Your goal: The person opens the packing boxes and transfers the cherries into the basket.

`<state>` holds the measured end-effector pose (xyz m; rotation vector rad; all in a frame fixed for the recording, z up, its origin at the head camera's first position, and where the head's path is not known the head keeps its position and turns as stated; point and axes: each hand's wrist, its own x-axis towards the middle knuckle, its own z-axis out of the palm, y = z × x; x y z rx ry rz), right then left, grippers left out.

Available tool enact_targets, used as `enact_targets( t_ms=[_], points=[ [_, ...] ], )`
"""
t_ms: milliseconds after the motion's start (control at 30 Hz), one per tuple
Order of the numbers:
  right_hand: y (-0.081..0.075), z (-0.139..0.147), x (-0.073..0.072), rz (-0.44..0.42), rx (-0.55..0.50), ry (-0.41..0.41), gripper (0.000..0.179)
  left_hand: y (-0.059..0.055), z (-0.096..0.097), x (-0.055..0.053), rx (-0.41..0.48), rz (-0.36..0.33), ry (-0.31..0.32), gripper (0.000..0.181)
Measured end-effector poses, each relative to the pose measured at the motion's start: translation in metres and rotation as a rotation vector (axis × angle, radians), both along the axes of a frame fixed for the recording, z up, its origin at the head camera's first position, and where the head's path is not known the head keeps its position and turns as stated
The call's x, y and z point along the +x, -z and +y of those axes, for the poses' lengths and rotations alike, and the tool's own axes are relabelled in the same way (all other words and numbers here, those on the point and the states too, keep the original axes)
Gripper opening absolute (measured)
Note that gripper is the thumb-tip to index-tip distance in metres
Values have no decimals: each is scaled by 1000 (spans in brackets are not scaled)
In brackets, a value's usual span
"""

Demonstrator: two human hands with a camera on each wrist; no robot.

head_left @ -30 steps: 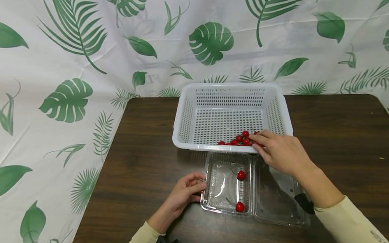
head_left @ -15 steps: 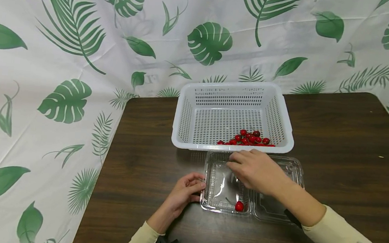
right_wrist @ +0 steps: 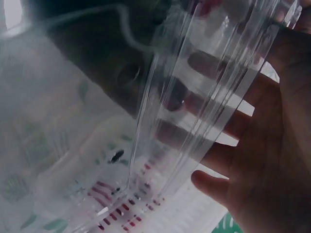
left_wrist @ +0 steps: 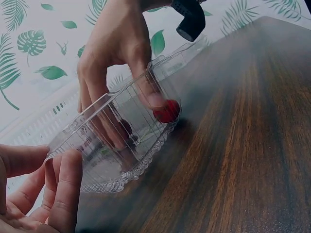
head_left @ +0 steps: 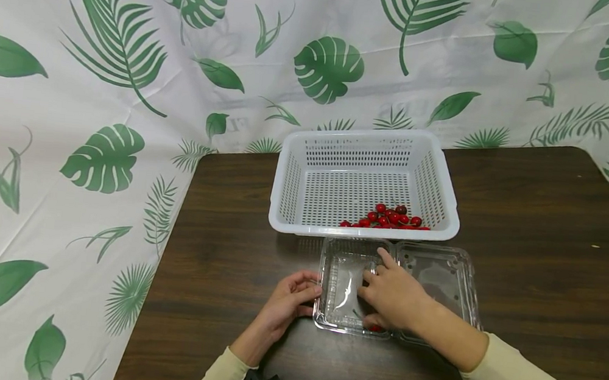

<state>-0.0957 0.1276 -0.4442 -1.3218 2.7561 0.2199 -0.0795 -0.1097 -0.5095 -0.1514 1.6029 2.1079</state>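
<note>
A clear plastic clamshell container (head_left: 342, 273) lies unfolded on the table, its lid (head_left: 447, 280) spread to the right. My left hand (head_left: 289, 300) pinches the container's left rim between thumb and fingers. My right hand (head_left: 396, 293) reaches down into the container with fingers spread and mostly straight. In the left wrist view its thumb touches a red cherry (left_wrist: 167, 111) in the near corner, and a second, darker cherry (left_wrist: 125, 127) sits by the fingers, partly hidden. Through the plastic, the right wrist view shows the fingers (right_wrist: 221, 158) inside the wall.
Directly behind the container stands a white perforated basket (head_left: 306, 229), with several red cherries (head_left: 390, 218) gathered along its near side. The dark wooden table (head_left: 222, 243) backs onto a white sheet (head_left: 278, 4) printed with green leaves.
My right hand has gone from the cherries in the basket to the container, then down toward its near right corner, with the fingers spreading. My left hand has stayed at the rim.
</note>
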Motion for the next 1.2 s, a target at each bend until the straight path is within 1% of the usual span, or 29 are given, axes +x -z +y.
enact_targets(
  t_ms=[167, 400, 567, 767, 967, 1200],
  points=[
    [0, -3, 2, -29, 5, -19, 43, 1, 0, 0, 1, 0, 3, 27],
    [4, -6, 4, -18, 1, -50, 30, 1, 0, 0, 8, 3, 2, 28],
    [6, -8, 5, -7, -18, -51, 23, 2, 1, 0, 6, 6, 3, 27],
    [6, -8, 4, -11, -40, -47, 20, 2, 1, 0, 8, 7, 2, 27],
    [5, -7, 1, -5, -90, -70, 20, 2, 1, 0, 3, 7, 2, 27],
    [-7, -7, -4, -8, -158, -104, 20, 2, 0, 0, 7, 2, 2, 28]
  ],
)
